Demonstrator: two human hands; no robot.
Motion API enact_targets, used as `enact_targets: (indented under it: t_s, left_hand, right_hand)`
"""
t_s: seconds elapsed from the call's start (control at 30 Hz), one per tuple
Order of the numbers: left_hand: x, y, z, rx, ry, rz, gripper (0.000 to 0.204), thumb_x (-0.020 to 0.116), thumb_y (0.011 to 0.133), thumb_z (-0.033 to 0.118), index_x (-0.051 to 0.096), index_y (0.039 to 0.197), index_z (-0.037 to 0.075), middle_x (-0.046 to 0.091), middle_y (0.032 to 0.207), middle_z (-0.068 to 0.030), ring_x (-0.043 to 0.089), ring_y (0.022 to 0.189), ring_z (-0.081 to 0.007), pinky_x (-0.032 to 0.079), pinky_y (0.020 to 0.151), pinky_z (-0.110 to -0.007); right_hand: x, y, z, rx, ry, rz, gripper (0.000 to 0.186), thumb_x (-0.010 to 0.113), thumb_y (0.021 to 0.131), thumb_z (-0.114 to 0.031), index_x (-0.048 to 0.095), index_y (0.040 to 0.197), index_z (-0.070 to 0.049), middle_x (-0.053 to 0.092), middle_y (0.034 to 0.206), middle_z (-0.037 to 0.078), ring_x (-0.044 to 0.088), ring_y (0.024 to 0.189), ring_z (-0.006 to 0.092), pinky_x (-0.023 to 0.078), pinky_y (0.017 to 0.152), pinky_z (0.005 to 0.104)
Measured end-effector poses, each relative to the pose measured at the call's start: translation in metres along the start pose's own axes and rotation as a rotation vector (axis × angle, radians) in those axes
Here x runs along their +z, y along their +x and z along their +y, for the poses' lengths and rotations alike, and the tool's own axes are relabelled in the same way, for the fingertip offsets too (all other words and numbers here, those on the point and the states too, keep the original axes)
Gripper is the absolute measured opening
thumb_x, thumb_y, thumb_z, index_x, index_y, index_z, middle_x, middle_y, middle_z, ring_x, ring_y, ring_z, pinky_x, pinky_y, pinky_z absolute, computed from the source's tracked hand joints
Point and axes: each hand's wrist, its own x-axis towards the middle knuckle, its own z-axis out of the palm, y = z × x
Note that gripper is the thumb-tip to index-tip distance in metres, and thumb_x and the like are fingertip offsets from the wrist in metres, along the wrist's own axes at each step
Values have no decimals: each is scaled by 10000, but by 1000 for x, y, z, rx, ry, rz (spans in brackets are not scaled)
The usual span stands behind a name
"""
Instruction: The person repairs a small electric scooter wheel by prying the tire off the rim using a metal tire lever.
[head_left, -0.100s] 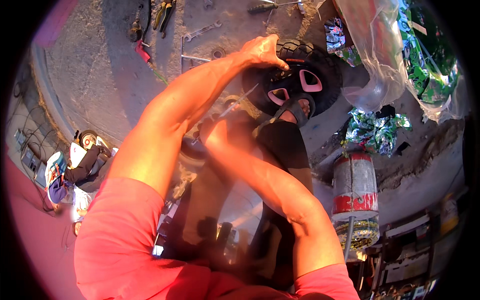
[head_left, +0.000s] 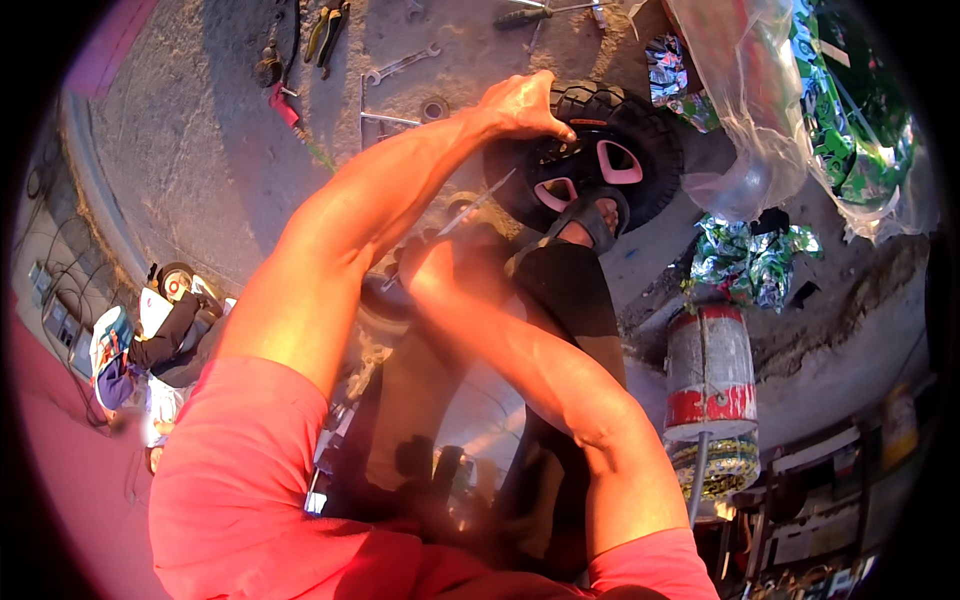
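A small black wheel (head_left: 655, 165), with a knobbly tyre and a pink-edged rim, lies flat on the ground at the top centre. My left hand (head_left: 520, 105) grips the tyre's left edge, the thumb over the sidewall toward the rim. My sandalled foot (head_left: 590, 222) presses on the wheel's near side. My right hand (head_left: 435, 262), dark and blurred, is closed low to the left of my knee around a thin metal bar (head_left: 485, 197). The bar's tip points up toward the tyre; its other end shows left of the fist. The right fingers are partly in shadow.
A wrench (head_left: 403, 63), pliers (head_left: 325, 38) and a screwdriver (head_left: 525, 15) lie beyond the wheel. A red-handled tool (head_left: 283, 104) is at left. To the right are clear plastic wrapping (head_left: 745, 120), crumpled foil (head_left: 750, 262) and a red-and-grey cylinder (head_left: 710, 365). Another person (head_left: 150, 350) is far left.
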Motion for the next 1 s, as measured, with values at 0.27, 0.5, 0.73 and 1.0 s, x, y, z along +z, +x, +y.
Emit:
enact_targets:
  t_s: [0.27,0.5,0.73,1.0]
  left_hand:
    - [4,10,5,234,9,127,1037,893,646,573,481,1426,29,584,1360,-244,563,1289,-423,488,1026,-509]
    - [-9,7,40,125,103,30,774,855,692,461,563,1261,25,632,1233,-248,624,1168,-426,524,943,-496]
    - [-8,12,39,164,140,-10,843,866,692,580,560,1258,36,633,1270,-255,614,1198,-443,510,948,-534]
    - [51,-25,-10,110,-6,490,951,777,804,617,391,1521,126,491,1406,-203,464,1348,-378,406,1076,-523]
  right_hand:
    - [-8,0,-1,-56,-61,31,427,471,994,-19,293,1381,1,587,981,213,650,682,280,541,472,425]
    - [-21,-88,-58,-245,-208,-35,401,468,1007,-6,294,1366,34,578,1004,224,641,689,265,530,471,406]
    - [-25,-66,-52,-75,-284,-48,366,446,1010,-38,365,1357,48,623,901,185,651,664,265,533,521,367]
    - [-135,-98,-45,11,-314,-161,417,452,1043,-166,418,1422,6,625,821,79,608,621,182,501,559,347]
